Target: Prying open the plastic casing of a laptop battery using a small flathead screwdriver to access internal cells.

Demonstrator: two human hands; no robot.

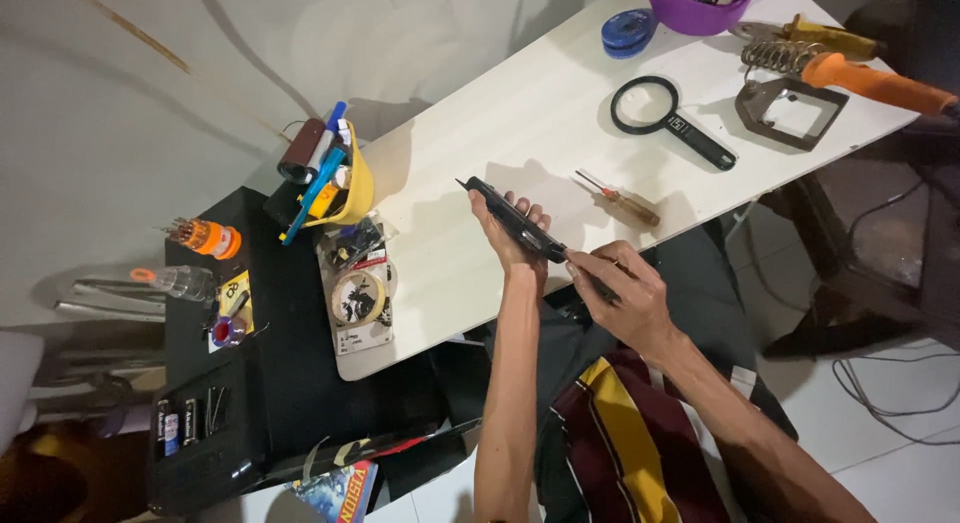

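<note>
Hands meet at centre frame, above the near edge of the long white tabletop (560,113). Left hand (515,238) cradles a slim black slab-shaped handset (515,221) edge-on, fingers curled over its far side, palm beneath. Right hand (620,288) closed around a thin dark tool (590,273) whose tip meets the handset's lower end; what kind of tool, cannot tell.

Handset judged light and rigid, smooth-sided, likely slippery and fragile on its flat face; best held by the long edges, as the left hand does.

Just right of the hands, on the table: small screwdriver with brown wooden handle (622,199). Further toward upper right: black-rimmed magnifying glass (668,119), blue tape roll (628,31), purple plastic bowl (690,15), grey metal soldering stand (790,108) with an orange-handled soldering iron (870,81).

Left of centre: yellow cup of pens and tools (340,183), then a black box-shaped case (270,353) carrying an orange bit holder (205,236).
</note>
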